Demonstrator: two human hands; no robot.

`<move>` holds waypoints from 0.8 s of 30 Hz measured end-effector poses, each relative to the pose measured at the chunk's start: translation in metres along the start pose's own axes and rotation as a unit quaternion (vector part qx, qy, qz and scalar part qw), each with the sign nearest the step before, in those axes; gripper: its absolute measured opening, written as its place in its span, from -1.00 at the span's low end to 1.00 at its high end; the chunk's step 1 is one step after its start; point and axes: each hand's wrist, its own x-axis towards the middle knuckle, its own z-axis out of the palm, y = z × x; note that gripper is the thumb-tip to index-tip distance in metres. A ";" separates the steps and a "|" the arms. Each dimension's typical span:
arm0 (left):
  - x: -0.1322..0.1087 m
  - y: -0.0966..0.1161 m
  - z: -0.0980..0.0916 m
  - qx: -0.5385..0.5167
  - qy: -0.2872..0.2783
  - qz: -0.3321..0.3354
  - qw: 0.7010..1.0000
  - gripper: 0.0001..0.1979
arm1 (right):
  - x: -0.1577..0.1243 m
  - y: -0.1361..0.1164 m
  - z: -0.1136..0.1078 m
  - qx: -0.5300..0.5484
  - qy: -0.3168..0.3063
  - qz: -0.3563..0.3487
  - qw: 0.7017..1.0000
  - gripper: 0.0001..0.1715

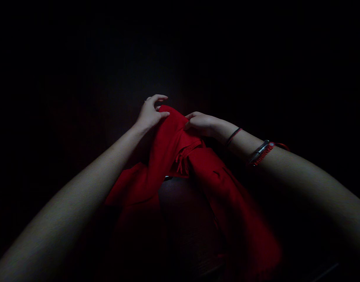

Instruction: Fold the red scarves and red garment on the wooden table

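Note:
A red scarf (168, 139) with a fringed end rises to a peak between my hands. My left hand (152, 111) is at the upper left of that peak, its thumb lying on the near side of the cloth and its index finger bent above the edge. The other fingers are partly hidden. At the right side of the peak, the fingers of my right hand (199, 122) close on a fold of the fabric. Tassels (182, 162) dangle below the right hand. One length of cloth falls to the lower left, another to the lower right.
Most of the surroundings are too dark to make out. Under the scarf shows a dark, dimly lit surface (187, 219). My right wrist and forearm carry a dark band (233, 136), a metal bracelet (260, 148) and a red braided bracelet (263, 154).

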 end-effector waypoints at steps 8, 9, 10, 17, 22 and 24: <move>-0.083 -0.064 0.044 0.179 -0.112 -0.019 0.977 -0.44 | -0.026 0.084 -0.077 0.039 0.093 0.115 0.988 -0.63; -0.107 -0.074 0.047 0.214 -0.160 -0.047 0.963 -0.42 | -0.033 0.102 -0.083 0.010 0.120 0.140 0.983 -0.59; -0.131 -0.084 0.047 0.249 -0.217 -0.075 0.941 -0.39 | -0.040 0.119 -0.087 -0.028 0.137 0.162 0.977 -0.53; -0.230 -0.126 0.021 0.345 -0.374 -0.169 0.844 -0.31 | -0.066 0.172 -0.078 -0.357 0.175 0.241 0.885 -0.19; -0.212 -0.142 -0.010 0.413 -0.303 -0.180 0.840 -0.34 | -0.044 0.126 -0.031 -0.614 0.180 0.065 0.766 -0.40; -0.209 -0.154 -0.025 0.458 -0.259 -0.230 0.818 -0.34 | -0.025 0.109 0.005 -0.615 0.104 -0.011 0.782 -0.46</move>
